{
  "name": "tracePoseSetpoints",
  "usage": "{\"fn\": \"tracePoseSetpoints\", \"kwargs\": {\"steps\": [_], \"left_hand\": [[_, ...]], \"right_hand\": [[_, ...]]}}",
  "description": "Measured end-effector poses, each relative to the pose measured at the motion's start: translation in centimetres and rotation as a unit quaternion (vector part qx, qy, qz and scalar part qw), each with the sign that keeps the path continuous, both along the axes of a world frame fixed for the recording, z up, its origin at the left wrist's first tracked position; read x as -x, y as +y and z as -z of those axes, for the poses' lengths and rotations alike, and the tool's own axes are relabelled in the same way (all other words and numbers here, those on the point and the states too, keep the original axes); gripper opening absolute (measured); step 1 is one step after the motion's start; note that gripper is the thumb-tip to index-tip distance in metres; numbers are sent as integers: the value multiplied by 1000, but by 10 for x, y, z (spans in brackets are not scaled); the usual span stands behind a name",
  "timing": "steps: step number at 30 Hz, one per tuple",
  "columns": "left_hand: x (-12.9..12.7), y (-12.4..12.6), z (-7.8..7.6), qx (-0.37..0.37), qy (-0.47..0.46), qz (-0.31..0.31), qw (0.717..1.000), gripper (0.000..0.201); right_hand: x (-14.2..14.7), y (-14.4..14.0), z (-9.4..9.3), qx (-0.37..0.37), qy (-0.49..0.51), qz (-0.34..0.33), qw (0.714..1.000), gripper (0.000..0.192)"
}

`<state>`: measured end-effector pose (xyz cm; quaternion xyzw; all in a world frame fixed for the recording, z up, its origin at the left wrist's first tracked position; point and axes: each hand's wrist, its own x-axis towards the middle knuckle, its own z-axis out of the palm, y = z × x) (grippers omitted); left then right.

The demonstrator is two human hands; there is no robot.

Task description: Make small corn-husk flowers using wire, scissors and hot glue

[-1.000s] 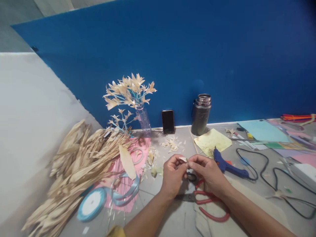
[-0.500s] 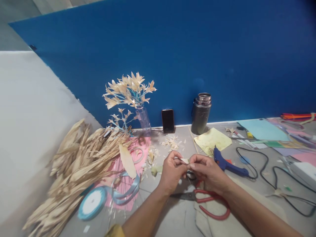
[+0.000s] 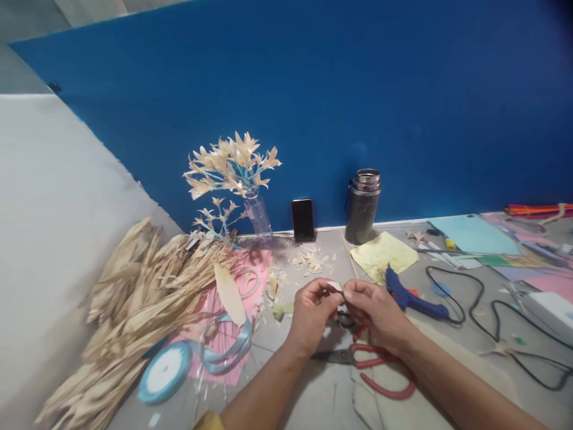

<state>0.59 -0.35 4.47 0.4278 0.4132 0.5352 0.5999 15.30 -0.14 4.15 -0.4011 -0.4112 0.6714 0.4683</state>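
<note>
My left hand (image 3: 312, 315) and my right hand (image 3: 376, 312) meet above the middle of the table. Their fingertips pinch a small pale piece of corn husk (image 3: 335, 286) between them; fingers cover most of it. Under my right hand lies a pair of scissors (image 3: 389, 393) with red handles, its dark blades pointing left. A blue glue gun (image 3: 416, 303) rests just right of my right hand. To the left of my left hand is a crumpled greenish scrap (image 3: 280, 311).
Dried corn husks (image 3: 120, 304) are heaped at left, beside a blue ribbon roll (image 3: 165, 371). Husk flowers (image 3: 239, 161) stand in a clear bottle (image 3: 258, 221). A phone (image 3: 303, 220) and a steel flask (image 3: 362, 209) stand at the back. Black cords (image 3: 477, 301) loop across the right side.
The fingertips have shifted slightly around the husk piece, and both hands still pinch it. The whole view has moved a little; the objects on the table stay put.
</note>
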Motion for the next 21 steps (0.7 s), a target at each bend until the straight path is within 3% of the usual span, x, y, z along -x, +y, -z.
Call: {"fn": "tracePoseSetpoints", "kwargs": {"steps": [7, 17, 21], "left_hand": [[-2, -1, -1, 2, 29, -21, 999, 25], [2, -1, 4, -109, 120, -55, 985, 15], [3, -1, 2, -135, 143, -40, 980, 20]], "right_hand": [[-1, -1, 3, -13, -26, 19, 999, 37], [2, -4, 4, 22, 19, 5, 1000, 41], [2, -4, 3, 35, 25, 8, 999, 42]]}}
